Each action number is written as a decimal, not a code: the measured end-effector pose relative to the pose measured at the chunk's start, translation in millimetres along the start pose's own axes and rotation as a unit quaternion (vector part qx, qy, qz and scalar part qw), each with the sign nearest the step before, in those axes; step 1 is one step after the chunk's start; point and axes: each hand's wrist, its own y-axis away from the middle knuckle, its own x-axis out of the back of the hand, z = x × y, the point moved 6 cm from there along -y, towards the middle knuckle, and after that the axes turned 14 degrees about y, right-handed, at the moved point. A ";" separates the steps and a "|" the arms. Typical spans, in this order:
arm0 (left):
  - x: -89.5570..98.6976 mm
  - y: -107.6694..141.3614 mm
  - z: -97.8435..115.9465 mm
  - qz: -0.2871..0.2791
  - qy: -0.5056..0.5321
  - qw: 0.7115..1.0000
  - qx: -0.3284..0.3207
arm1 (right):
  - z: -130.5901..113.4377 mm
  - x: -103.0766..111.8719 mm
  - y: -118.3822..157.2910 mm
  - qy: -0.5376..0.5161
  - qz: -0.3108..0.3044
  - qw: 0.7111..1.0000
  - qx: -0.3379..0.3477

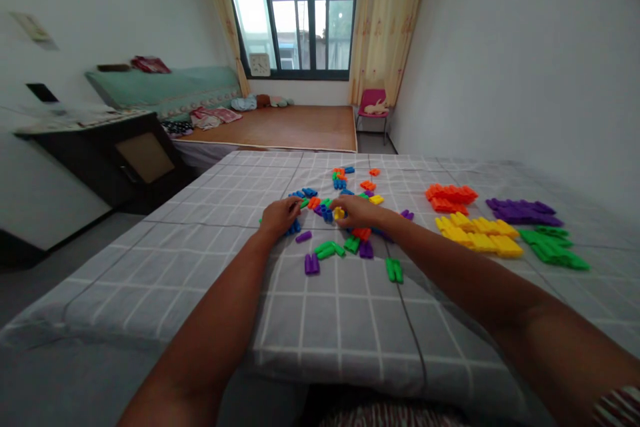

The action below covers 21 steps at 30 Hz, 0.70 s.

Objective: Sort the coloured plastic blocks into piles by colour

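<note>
My right hand [357,211] reaches over a loose heap of plastic building blocks, its fingertips closed on a yellow building block [339,213]. Just beside that piece lies a blue block [327,213]. On the other side of the heap, my left hand [281,217] has its fingers curled together; a green block [304,203] is right at its fingertips, and whether it is gripped is hidden. Blue blocks [294,227] show partly under my left hand. Nearer me lie a purple block [303,237], a purple pair [312,264], green blocks [329,249] and a green pair [394,271].
Sorted by colour on the right are orange blocks [451,198], yellow blocks [479,235], purple blocks [524,211] and green blocks [554,247]. All rest on a grey checked cloth [200,253]. Beyond stand a bed [300,123] and a red chair [374,99].
</note>
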 end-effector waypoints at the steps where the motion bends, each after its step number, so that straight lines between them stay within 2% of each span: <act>1: -0.8 -0.2 0.2 -0.004 0.004 1.000 -0.001 | 7.4 2.1 4.3 -0.053 0.019 0.998 0.009; 4: -3.9 -0.6 1.1 -0.017 0.010 1.000 -0.003 | 28.7 7.8 24.9 -0.198 0.047 0.979 0.022; 7: -6.4 -0.7 2.3 -0.021 0.001 1.000 -0.010 | 44.7 11.9 51.5 -0.257 0.032 0.966 0.006; 13: -9.3 0.6 6.0 -0.027 -0.010 0.999 -0.020 | 71.3 28.3 97.9 -0.101 0.005 0.994 -0.040; 16: -9.8 1.2 6.5 -0.031 -0.009 0.999 -0.013 | 81.8 33.2 109.3 -0.074 -0.027 0.995 -0.060; 18: -9.2 1.0 6.2 -0.029 -0.007 0.999 -0.011 | 80.5 36.9 111.0 -0.083 -0.016 0.996 -0.035; 21: -8.1 0.6 5.4 -0.030 0.002 0.999 -0.012 | 65.6 36.7 108.5 -0.066 0.010 0.997 0.041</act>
